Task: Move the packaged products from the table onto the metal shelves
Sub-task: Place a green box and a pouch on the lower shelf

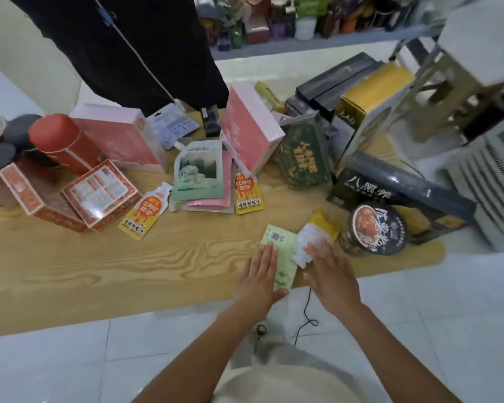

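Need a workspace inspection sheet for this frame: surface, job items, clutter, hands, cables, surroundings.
Surface: wooden table, crowded at the back, bare front left.
Job's things: green packet and white-yellow pouch at near edge; dark round tub beside them; pink boxes, red cylinder, orange sachets further back.
Clutter: dark round discs far left, unidentifiable.
Grippers: left hand flat on green packet, fingers straight; right hand flat on pouch.
Cables: thin black cable drops from table's near edge.
Surroundings: stocked shelf behind; person in dark clothing across table; white tiled floor.
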The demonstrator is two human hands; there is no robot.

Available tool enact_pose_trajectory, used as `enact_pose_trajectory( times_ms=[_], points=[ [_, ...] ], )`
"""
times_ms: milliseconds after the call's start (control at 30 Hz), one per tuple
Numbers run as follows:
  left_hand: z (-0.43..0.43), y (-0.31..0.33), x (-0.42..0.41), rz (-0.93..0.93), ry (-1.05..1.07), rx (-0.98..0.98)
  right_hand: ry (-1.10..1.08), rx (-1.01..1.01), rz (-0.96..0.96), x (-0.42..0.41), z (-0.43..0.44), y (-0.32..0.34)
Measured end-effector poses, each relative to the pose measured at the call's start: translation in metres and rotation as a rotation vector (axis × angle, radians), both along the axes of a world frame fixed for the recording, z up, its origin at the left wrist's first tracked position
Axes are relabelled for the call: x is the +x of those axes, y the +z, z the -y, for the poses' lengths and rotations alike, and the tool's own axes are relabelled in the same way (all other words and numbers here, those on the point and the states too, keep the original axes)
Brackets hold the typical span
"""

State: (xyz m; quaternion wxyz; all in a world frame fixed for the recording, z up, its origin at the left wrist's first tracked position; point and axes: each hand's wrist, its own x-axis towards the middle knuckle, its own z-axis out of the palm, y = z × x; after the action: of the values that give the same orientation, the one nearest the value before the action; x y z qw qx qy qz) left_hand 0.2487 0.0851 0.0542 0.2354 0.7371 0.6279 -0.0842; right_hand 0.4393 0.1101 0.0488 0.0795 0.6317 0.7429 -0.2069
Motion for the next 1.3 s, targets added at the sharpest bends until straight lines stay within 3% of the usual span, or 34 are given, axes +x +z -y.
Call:
enact_pose_trajectory(
  times_ms=[167, 467, 533, 667, 800, 1000, 1100, 1233, 1300],
  points=[
    [-0.005, -0.013, -0.001, -0.002, -0.175, -0.071, 0.060, 0.026, 0.034, -0.002, -0.021, -0.014],
    [0.007, -0.027, -0.027, -0.068, -0.085, 0.037, 0.035, 0.066, -0.017, -0.036, -0.015, -0.028],
    [0.016, -0.032, -0.039, -0.047, -0.036, -0.025, 0.086, 0.129, -0.037, -0.045, -0.015, -0.029],
    [0.035, -0.044, -0.074, -0.103, 0.043, 0.047, 0.148, 0.144, 0.054, -0.057, -0.033, -0.032],
    [0.041, -0.034, -0.087, -0.220, -0.049, -0.019, 0.232, 0.062, 0.166, -0.069, -0.052, -0.028],
    [0.057, -0.044, -0.083, -0.136, 0.092, 0.155, 0.286, 0.041, 0.200, -0.080, -0.046, -0.026],
    [0.066, -0.039, -0.088, -0.087, 0.119, 0.245, 0.291, 0.059, 0.120, -0.081, -0.037, -0.021],
    [0.081, -0.024, -0.096, -0.019, 0.200, 0.463, 0.190, 0.135, -0.276, -0.090, -0.034, -0.008],
    [0.088, -0.014, -0.103, 0.013, 0.283, 0.554, 0.105, 0.122, -0.382, -0.103, -0.039, 0.010]
  ],
)
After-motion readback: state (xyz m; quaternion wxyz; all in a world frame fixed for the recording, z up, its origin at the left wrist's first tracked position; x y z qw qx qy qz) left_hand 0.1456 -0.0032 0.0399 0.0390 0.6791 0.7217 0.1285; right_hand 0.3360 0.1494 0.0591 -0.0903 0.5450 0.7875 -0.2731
